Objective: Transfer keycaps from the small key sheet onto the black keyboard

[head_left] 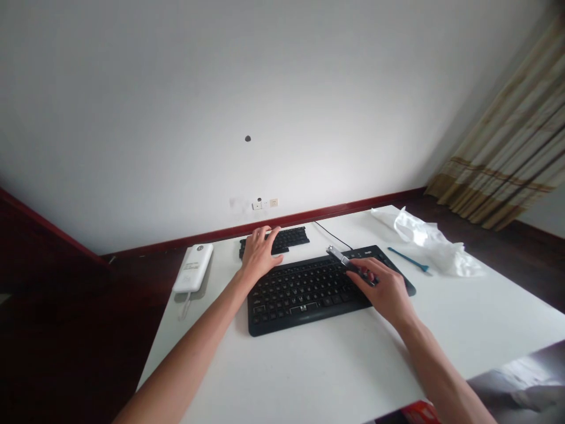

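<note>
A black keyboard [304, 288] lies on the white table, with pale marks on many key positions and a pale outline at the space bar. Behind it is a smaller black panel with rows of keys [291, 237]. My left hand [261, 253] reaches over the left part of that panel, fingers spread; whether the fingertips touch it I cannot tell. In my right hand [384, 285], above the keyboard's right side, is a nail clipper [339, 257]. Its silver jaws point up and left, and its dark handle is pinched between my fingers.
A white power bank [194, 268] with a strap lies at the table's left edge. To the right are a teal stick-like tool [408, 259] and a crumpled white plastic bag [426, 238]. A black cable [333, 235] runs behind the keyboard. Something red [419, 412] shows at the front edge.
</note>
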A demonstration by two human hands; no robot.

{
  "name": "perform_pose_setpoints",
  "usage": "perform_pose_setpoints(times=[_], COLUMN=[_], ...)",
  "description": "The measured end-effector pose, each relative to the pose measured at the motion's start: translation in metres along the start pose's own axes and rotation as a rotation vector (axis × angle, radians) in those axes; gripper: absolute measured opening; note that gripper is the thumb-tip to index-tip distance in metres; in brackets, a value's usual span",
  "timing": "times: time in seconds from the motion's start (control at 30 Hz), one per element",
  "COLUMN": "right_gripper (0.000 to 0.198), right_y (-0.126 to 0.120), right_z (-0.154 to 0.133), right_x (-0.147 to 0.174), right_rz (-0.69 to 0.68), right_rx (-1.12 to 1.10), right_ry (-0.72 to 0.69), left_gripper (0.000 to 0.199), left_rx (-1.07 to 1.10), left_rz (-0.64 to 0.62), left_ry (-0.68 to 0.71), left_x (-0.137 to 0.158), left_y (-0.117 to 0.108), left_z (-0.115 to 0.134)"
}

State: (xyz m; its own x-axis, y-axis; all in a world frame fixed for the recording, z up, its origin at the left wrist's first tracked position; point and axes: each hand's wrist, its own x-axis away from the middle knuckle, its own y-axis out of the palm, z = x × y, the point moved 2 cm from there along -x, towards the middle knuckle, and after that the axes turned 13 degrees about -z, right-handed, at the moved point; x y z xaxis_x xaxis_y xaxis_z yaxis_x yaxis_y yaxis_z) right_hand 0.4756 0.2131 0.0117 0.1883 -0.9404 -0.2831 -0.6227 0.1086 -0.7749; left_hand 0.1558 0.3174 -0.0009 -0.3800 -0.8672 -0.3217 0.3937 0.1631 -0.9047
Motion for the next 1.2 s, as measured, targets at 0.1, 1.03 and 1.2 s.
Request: perform_pose_setpoints(times=[0.1, 1.03, 1.2], right_gripper=[0.03, 0.033, 0.032], right_y=[-0.001, 0.002, 0.006], right_z=[0.001, 0.019, 0.011], right_x=[0.0, 0.005, 0.003], right_rz=[0.055, 0.461, 0.242], right_rx=[-0.004, -0.471, -0.687], right_ry=[0.027, 0.222, 0.113], left_gripper=[0.088, 0.032, 0.036], left_rx=[0.054, -0.004, 0.094], left_rz=[0.062, -0.16, -0.369], left_ry=[-0.034, 0.091, 0.212], left_x=[-0.006, 0.008, 0.039], left_y=[0.008, -0.005, 0.003], left_z=[0.001, 0.067, 0.128])
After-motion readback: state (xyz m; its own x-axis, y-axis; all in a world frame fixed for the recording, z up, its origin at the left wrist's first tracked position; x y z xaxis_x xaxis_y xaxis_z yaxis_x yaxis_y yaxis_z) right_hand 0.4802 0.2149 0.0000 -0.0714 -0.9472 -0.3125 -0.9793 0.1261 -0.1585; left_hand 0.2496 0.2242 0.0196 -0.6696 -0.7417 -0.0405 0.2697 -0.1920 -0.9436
